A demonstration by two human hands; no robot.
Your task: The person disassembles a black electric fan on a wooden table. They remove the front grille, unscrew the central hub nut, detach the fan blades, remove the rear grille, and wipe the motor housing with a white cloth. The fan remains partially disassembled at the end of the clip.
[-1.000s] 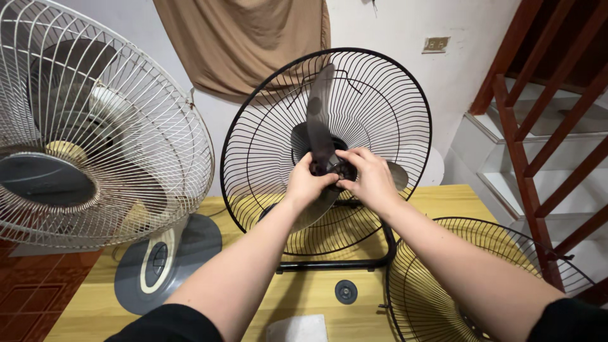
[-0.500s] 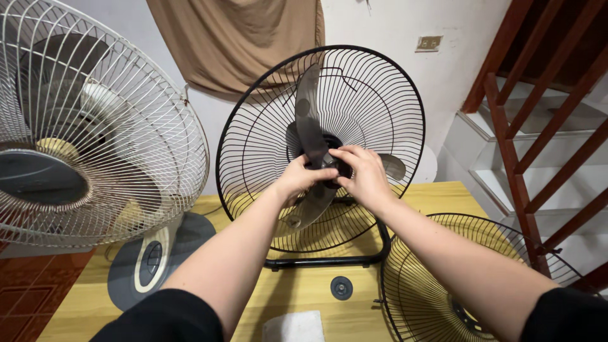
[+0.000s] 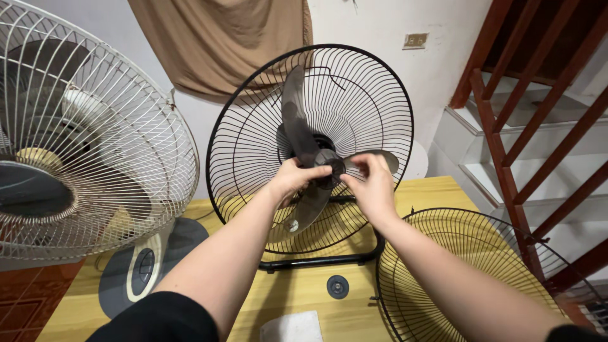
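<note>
A black floor fan (image 3: pixel 354 82) stands on a yellow wooden table (image 3: pixel 443 193) with its front grille off and a smoky grey three-blade propeller (image 3: pixel 292 126) on the hub (image 3: pixel 330 166). My left hand (image 3: pixel 292 178) grips the blade's centre from the left. My right hand (image 3: pixel 372 185) pinches the hub area from the right, fingers bent. Both forearms reach in from the bottom of the view.
The detached black front grille (image 3: pixel 468 266) lies on the table at lower right. A small black round cap (image 3: pixel 337 286) and a white cloth (image 3: pixel 292 327) sit near the front. A white-caged fan (image 3: pixel 88 145) stands at left; red wooden stairs (image 3: pixel 538 114) rise at right.
The blade has turned slightly and come forward off the motor side. My right hand has shifted a little to the right of the hub. The view has drifted rightward.
</note>
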